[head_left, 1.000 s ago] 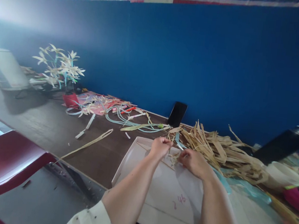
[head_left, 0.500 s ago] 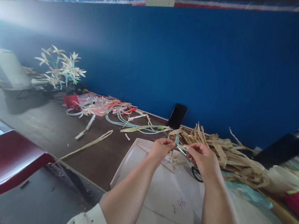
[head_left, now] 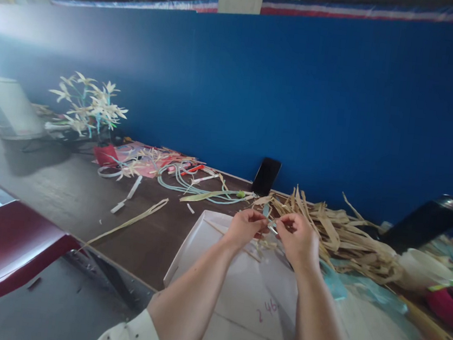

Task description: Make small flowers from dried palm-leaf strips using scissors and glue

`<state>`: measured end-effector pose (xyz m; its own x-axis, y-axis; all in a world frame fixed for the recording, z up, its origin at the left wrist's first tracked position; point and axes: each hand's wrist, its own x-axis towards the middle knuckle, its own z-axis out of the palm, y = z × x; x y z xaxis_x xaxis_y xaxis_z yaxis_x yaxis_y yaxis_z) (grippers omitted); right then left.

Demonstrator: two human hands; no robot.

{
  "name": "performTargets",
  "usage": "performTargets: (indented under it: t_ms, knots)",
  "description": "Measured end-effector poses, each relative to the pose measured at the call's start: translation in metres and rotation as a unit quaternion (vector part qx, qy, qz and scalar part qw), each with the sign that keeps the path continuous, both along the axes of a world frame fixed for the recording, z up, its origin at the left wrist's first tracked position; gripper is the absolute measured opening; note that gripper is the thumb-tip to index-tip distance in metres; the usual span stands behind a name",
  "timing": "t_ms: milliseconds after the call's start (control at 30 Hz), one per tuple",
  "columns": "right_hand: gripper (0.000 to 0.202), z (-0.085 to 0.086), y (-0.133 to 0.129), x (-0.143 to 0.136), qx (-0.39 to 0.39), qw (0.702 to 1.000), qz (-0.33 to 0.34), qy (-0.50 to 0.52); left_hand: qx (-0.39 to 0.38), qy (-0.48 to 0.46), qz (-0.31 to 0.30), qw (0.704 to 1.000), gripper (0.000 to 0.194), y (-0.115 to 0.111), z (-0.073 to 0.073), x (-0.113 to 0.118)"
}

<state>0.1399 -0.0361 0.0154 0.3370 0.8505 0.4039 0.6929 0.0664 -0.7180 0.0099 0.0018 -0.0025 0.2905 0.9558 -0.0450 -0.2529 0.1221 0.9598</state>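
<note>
Left edge: a red chair [head_left: 12, 255] is being parked by the brown worktop [head_left: 60, 194]. Upper left: pale flowers [head_left: 105, 104] are being held up above a red pot [head_left: 105, 154], probably to keep petals uncrushed. Left of centre: white strips [head_left: 130, 192] and a long straw-coloured strip [head_left: 130, 221] are being left flat; farther back, pale cord [head_left: 167, 185] is being kept in loose coils, presumably against tangling. Centre: a white tray [head_left: 246, 287] is being used as a base, likely to catch scraps [head_left: 269, 246]. Over its far part, the left hand [head_left: 247, 228] is being held with fingertips bunched inward; cannot tell what, if anything, is being gripped. Behind, a dark phone [head_left: 266, 175] is being propped against the blue partition [head_left: 301, 91], perhaps for viewing. Between the hands, above the tray, a small silvery piece [head_left: 272, 228] is being pinched by the right hand [head_left: 298, 241], apparently for fine control; hands are being kept near each other. Right: dried husks [head_left: 338, 232] are being heaped, seemingly for easy reach. Far right: a black bottle [head_left: 425, 222] is appearing tilted, a white cup [head_left: 423, 269] being set below it in frame.
</note>
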Motion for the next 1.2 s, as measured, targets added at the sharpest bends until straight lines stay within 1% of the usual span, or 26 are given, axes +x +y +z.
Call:
performTargets:
  t_ms: [100, 200, 333, 400, 500, 600, 700, 767, 833, 900, 967, 1033, 1100, 1200]
  knots:
    - [0.014, -0.001, 0.000, -0.003, 0.003, 0.999, 0.031, 0.037, -0.012, -0.006, 0.000, 1.000, 0.019, -0.001, 0.001, 0.000]
    - [0.017, 0.001, -0.001, -0.006, 0.004, 0.997, 0.046, 0.054, -0.034, -0.023, -0.003, 0.999, 0.024, 0.002, -0.002, -0.001]
    - [0.019, 0.002, -0.002, -0.008, 0.030, 0.997, 0.066, 0.036, -0.065, -0.065, -0.028, 0.995, 0.029, 0.006, -0.007, -0.002]
    - [0.018, 0.002, -0.002, -0.009, 0.039, 0.996, 0.074, 0.019, -0.064, -0.076, -0.026, 0.995, 0.029, 0.007, -0.009, -0.003]
    - [0.017, 0.001, -0.002, -0.010, 0.030, 0.995, 0.090, 0.025, -0.052, -0.081, -0.007, 0.995, 0.027, 0.009, -0.011, -0.002]
    - [0.020, 0.001, -0.002, -0.011, -0.001, 0.992, 0.109, 0.069, -0.027, -0.070, 0.014, 0.997, 0.024, 0.009, -0.011, -0.001]
    - [0.023, 0.002, -0.001, -0.011, -0.019, 0.984, 0.131, 0.122, 0.008, -0.038, 0.031, 0.999, 0.020, 0.010, -0.009, -0.002]
    - [0.026, 0.002, 0.000, -0.008, -0.020, 0.979, 0.132, 0.153, 0.033, -0.014, 0.043, 0.998, 0.018, 0.010, -0.008, -0.002]
    - [0.030, 0.001, 0.001, -0.004, -0.015, 0.973, 0.111, 0.204, 0.062, 0.006, 0.060, 0.996, 0.017, 0.010, -0.007, -0.003]
    - [0.033, -0.001, 0.003, 0.001, -0.025, 0.953, 0.083, 0.289, 0.097, 0.025, 0.074, 0.992, 0.018, 0.009, -0.007, -0.003]
    - [0.031, -0.003, 0.005, 0.004, -0.064, 0.920, 0.075, 0.379, 0.145, 0.054, 0.090, 0.984, 0.019, 0.007, -0.007, -0.003]
    - [0.026, -0.004, 0.006, 0.006, -0.121, 0.879, 0.096, 0.450, 0.208, 0.093, 0.112, 0.967, 0.017, 0.003, -0.006, -0.003]
    - [0.026, -0.004, 0.006, 0.006, -0.169, 0.838, 0.127, 0.503, 0.271, 0.136, 0.131, 0.944, 0.014, -0.002, -0.004, -0.004]
    - [0.026, -0.002, 0.006, 0.005, -0.217, 0.781, 0.173, 0.560, 0.344, 0.190, 0.128, 0.910, 0.014, -0.007, -0.002, -0.006]
